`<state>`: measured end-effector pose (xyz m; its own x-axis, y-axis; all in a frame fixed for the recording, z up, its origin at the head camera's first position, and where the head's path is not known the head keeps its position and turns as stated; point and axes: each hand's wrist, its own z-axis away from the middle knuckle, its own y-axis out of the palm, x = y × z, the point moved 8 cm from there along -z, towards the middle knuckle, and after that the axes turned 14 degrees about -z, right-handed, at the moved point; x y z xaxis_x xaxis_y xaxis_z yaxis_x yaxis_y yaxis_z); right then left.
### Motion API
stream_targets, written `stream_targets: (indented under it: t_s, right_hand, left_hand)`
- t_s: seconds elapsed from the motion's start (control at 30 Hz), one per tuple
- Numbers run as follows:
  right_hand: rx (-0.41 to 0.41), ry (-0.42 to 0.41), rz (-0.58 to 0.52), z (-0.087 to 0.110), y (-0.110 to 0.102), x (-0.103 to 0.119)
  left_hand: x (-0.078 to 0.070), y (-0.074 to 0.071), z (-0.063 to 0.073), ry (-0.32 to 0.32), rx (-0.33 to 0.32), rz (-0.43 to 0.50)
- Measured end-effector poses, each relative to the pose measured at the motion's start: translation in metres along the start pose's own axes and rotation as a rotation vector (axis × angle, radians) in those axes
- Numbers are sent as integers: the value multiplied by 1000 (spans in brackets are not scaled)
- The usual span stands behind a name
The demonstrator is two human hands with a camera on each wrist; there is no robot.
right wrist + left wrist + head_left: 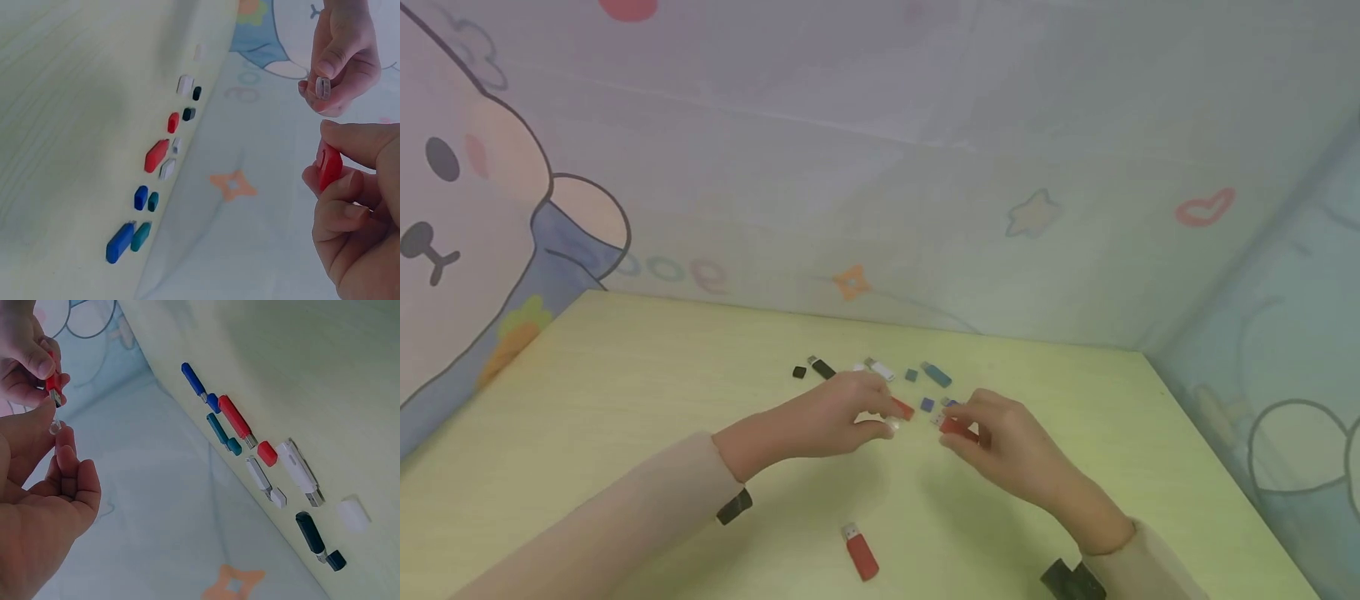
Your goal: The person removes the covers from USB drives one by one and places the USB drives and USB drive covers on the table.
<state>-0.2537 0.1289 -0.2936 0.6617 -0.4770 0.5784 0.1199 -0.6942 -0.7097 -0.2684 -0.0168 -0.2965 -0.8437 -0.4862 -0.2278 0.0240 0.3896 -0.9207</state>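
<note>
My right hand (1011, 442) pinches a red USB flash drive (958, 430) between thumb and fingers, its metal plug (56, 399) pointing toward my left hand (838, 414). In that left hand a small clear cap (322, 89) is pinched between thumb and fingertips. Cap and plug face each other, close together in the left wrist view and with a gap in the head view. Both hands are raised over the table. A second red flash drive (861, 556) lies alone near the table's front, plug pointing away from me.
Behind the hands lie several uncapped flash drives with caps beside them: blue (194, 379), teal (217, 430), red (236, 419), black (310, 532), large white (297, 466) and small white (257, 472). A printed cloth wall (925, 208) borders the pale table (625, 375) behind.
</note>
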Motion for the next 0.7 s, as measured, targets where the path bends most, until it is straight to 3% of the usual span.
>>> stream_targets:
  t_s: [0.2, 0.7]
  right_hand:
    - [-27, 52, 6, -4, -2, -17]
    - [-15, 307, -61, -7, 15, -67]
  left_hand:
    - [15, 19, -11, -42, 74, 18]
    - [34, 61, -37, -84, 176, 34]
